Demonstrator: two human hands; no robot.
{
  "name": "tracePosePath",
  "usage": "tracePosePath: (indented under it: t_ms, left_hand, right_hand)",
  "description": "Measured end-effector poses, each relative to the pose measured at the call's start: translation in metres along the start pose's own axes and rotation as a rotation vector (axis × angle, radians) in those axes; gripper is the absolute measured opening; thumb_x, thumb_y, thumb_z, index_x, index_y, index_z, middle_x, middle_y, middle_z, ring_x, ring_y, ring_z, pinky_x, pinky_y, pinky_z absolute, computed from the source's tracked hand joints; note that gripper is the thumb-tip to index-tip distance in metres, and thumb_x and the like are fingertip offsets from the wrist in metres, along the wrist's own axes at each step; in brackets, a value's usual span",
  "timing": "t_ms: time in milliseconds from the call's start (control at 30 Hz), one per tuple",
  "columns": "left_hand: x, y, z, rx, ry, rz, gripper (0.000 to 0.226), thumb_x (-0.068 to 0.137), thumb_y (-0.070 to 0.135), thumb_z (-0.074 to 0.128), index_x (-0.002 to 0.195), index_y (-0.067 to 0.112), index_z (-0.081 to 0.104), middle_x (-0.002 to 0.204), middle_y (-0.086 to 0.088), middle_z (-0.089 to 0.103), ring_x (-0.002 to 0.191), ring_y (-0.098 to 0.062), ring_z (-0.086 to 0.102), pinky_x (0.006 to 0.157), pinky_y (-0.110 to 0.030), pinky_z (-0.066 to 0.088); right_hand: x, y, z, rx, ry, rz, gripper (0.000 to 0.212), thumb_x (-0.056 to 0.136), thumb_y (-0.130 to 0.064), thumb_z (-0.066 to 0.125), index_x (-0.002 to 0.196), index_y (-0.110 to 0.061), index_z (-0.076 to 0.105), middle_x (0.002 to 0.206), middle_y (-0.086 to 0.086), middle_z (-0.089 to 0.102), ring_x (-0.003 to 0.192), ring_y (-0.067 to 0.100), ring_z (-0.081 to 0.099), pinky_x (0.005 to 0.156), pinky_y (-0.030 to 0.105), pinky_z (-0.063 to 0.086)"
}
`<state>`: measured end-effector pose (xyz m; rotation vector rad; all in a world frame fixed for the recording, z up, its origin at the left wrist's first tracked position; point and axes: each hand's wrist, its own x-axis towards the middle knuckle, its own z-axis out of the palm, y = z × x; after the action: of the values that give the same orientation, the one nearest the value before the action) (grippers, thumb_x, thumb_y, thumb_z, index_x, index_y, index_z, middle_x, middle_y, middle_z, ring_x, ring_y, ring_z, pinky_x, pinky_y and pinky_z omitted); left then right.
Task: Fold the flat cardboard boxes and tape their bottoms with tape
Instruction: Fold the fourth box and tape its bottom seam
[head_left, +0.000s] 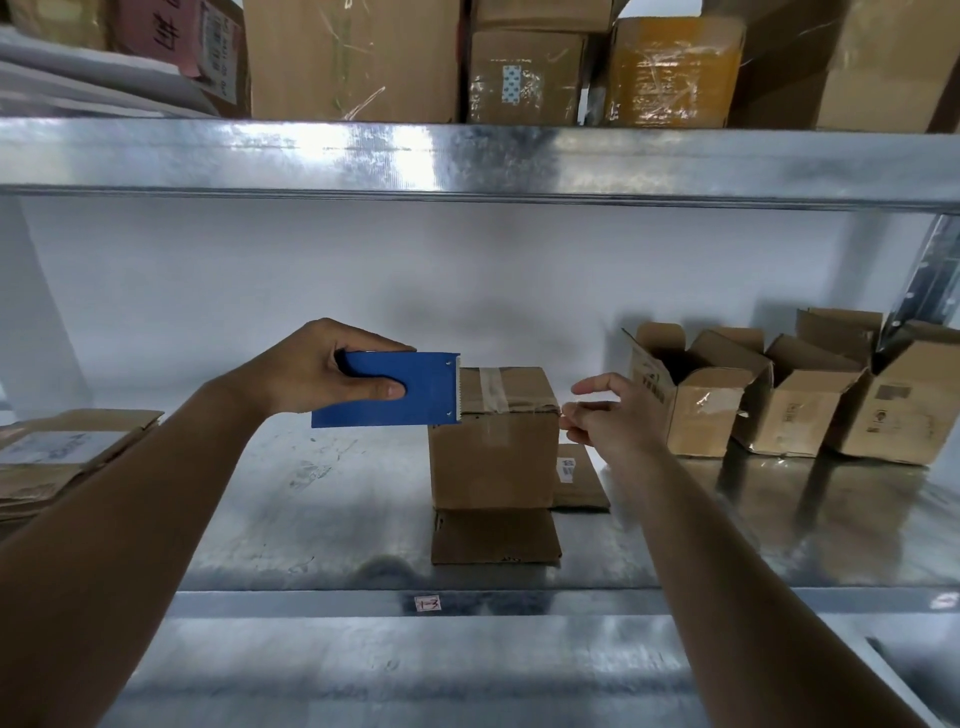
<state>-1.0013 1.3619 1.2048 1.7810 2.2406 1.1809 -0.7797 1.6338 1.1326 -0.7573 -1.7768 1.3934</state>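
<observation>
A folded cardboard box (493, 457) stands bottom-up on the metal shelf (311, 519), its open flaps spread flat beneath it. Clear tape (493, 389) runs across its upturned bottom. My left hand (322, 369) grips a blue tape dispenser (387, 389), whose toothed edge sits at the box's top left edge. My right hand (608, 415) is at the box's upper right corner, thumb and fingers pinching the clear tape end against that edge. A stack of flat cardboard boxes (62, 457) lies at the far left of the shelf.
Three folded boxes with open top flaps (779, 405) stand in a row at the shelf's right. The upper shelf beam (467, 161) runs overhead with several taped cartons on it. A white wall backs the shelf. A slanted metal brace (930, 270) is at the right.
</observation>
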Motion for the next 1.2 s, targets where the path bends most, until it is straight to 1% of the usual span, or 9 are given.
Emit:
tracePosePath:
  t_ms: [133,267,433,600,700,900,1067,1133,1200]
  left_hand:
    - [0.005,0.0,0.001,-0.002,-0.016,0.002,0.049,0.083,0.028,0.083,0.131,0.028,0.072,0.119,0.013,0.076,0.11,-0.013,0.072,0.094,-0.044,0.061]
    - [0.009,-0.001,0.002,-0.001,-0.033,-0.001,0.048,0.084,0.027,0.083,0.13,0.029,0.072,0.118,0.013,0.076,0.11,-0.013,0.072,0.094,-0.044,0.061]
    - [0.013,-0.001,0.002,-0.011,-0.069,0.003,0.046,0.086,0.026,0.081,0.132,0.027,0.071,0.121,0.012,0.075,0.112,-0.015,0.072,0.095,-0.044,0.06]
    - [0.018,-0.001,0.002,-0.004,-0.087,0.001,0.045,0.087,0.026,0.08,0.131,0.027,0.071,0.121,0.012,0.075,0.113,-0.015,0.071,0.096,-0.043,0.06]
    - [0.02,-0.001,0.001,-0.002,-0.097,-0.008,0.045,0.087,0.028,0.08,0.131,0.029,0.072,0.121,0.012,0.075,0.113,-0.015,0.071,0.097,-0.044,0.059]
    - [0.023,-0.001,0.003,0.003,-0.092,-0.014,0.045,0.086,0.027,0.081,0.13,0.029,0.072,0.12,0.012,0.076,0.112,-0.014,0.072,0.096,-0.044,0.06]
    - [0.022,-0.001,0.003,0.012,-0.091,-0.017,0.046,0.085,0.028,0.08,0.13,0.027,0.072,0.12,0.012,0.076,0.111,-0.014,0.072,0.095,-0.043,0.061]
    - [0.02,-0.004,0.003,-0.005,-0.088,-0.022,0.046,0.086,0.027,0.08,0.13,0.027,0.072,0.12,0.011,0.076,0.112,-0.016,0.072,0.095,-0.044,0.061]
    - [0.02,-0.005,0.005,-0.018,-0.079,-0.026,0.046,0.085,0.028,0.08,0.13,0.028,0.072,0.121,0.011,0.076,0.112,-0.016,0.072,0.094,-0.045,0.061]
  right_hand:
    - [0.004,0.001,0.0,-0.021,-0.014,0.017,0.022,0.093,-0.004,0.074,0.098,-0.025,0.074,0.089,0.002,0.078,0.077,0.01,0.078,0.075,0.033,0.065]
    - [0.009,0.001,-0.004,-0.001,-0.048,0.053,0.015,0.09,-0.005,0.079,0.098,-0.017,0.076,0.087,0.006,0.08,0.076,0.013,0.078,0.068,0.03,0.061]
    - [0.019,-0.001,-0.011,0.006,-0.141,0.113,0.02,0.085,-0.004,0.084,0.101,-0.01,0.074,0.088,0.013,0.079,0.079,0.02,0.079,0.079,0.037,0.064]
    - [0.03,-0.008,-0.017,0.042,-0.252,0.206,0.022,0.085,0.002,0.082,0.105,-0.001,0.072,0.09,0.016,0.079,0.083,0.024,0.079,0.073,0.035,0.062]
    - [0.035,-0.005,-0.019,0.087,-0.3,0.272,0.026,0.083,-0.003,0.084,0.106,-0.002,0.073,0.093,0.014,0.08,0.086,0.023,0.079,0.072,0.033,0.06]
    - [0.038,0.01,-0.016,0.038,-0.179,0.21,0.031,0.073,-0.018,0.093,0.099,-0.012,0.078,0.091,0.013,0.079,0.073,0.02,0.072,0.074,0.035,0.065]
    - [0.034,0.02,-0.014,-0.172,-0.148,0.185,0.035,0.077,-0.045,0.088,0.1,-0.024,0.071,0.095,-0.004,0.069,0.087,0.017,0.068,0.074,0.032,0.063]
    - [0.032,0.033,-0.01,-0.117,-0.098,0.161,0.027,0.081,-0.037,0.087,0.1,-0.023,0.073,0.096,0.001,0.075,0.081,0.019,0.075,0.075,0.036,0.066]
    - [0.031,0.045,-0.003,-0.093,0.003,-0.051,0.013,0.09,-0.03,0.081,0.102,-0.029,0.075,0.097,-0.005,0.077,0.078,0.015,0.077,0.073,0.037,0.066]
